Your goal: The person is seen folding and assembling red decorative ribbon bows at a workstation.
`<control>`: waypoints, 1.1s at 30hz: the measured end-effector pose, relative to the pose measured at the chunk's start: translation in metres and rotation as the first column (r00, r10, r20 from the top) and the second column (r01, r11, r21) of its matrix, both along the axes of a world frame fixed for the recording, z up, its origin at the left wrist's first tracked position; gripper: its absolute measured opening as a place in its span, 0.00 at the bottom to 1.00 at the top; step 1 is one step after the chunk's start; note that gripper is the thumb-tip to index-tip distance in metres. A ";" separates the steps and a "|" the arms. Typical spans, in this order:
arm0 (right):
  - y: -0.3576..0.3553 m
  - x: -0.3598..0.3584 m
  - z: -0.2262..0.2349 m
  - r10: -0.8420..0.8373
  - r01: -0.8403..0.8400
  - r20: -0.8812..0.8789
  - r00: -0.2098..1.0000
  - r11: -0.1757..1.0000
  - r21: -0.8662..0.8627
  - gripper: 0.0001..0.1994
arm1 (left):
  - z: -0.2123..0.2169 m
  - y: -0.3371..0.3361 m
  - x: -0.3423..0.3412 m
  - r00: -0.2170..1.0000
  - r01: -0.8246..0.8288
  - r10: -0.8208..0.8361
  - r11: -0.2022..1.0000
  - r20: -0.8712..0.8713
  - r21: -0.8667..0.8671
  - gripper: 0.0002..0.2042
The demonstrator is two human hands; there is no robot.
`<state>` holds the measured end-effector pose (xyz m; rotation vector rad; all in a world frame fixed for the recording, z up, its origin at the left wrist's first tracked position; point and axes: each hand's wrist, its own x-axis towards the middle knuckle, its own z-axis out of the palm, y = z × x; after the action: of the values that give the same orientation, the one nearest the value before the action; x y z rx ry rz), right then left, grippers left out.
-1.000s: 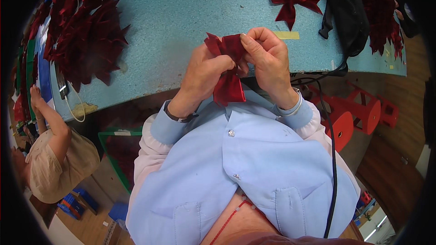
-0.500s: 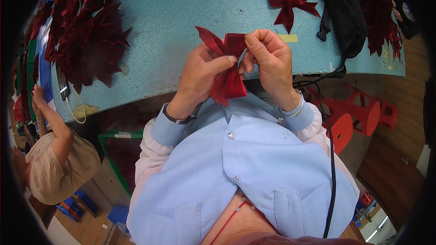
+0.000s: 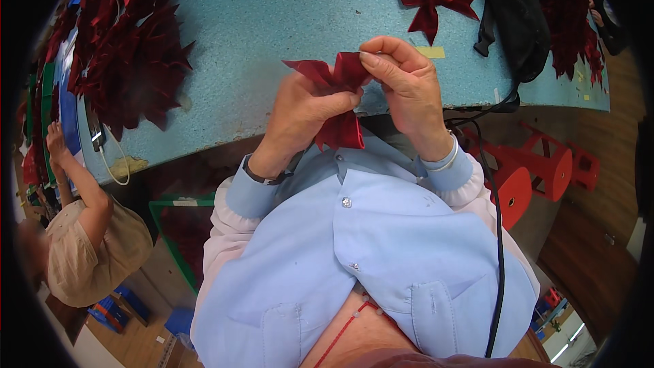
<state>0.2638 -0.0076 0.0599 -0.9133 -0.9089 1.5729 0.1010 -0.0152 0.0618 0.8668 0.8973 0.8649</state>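
Both hands are closed on a dark red ribbon piece (image 3: 337, 102), held above the near edge of the blue worktop (image 3: 272, 34). The left hand (image 3: 306, 112) pinches its middle with thumb over the folds; the right hand (image 3: 405, 88) grips the upper fold with its fingertips. A finished red bow (image 3: 436, 3) lies near the far edge, and a heap of red bows (image 3: 129, 61) covers the left end.
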 end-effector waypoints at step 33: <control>0.009 -0.027 -0.009 -0.222 0.220 -0.013 0.975 0.974 -0.055 0.13 | -0.010 0.012 -0.028 0.936 -0.073 0.133 0.979 0.325 -0.191 0.15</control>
<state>0.2371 0.0014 0.0511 -0.9995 -0.7277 1.4174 0.0735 -0.0029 0.0519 0.5006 0.7099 0.9752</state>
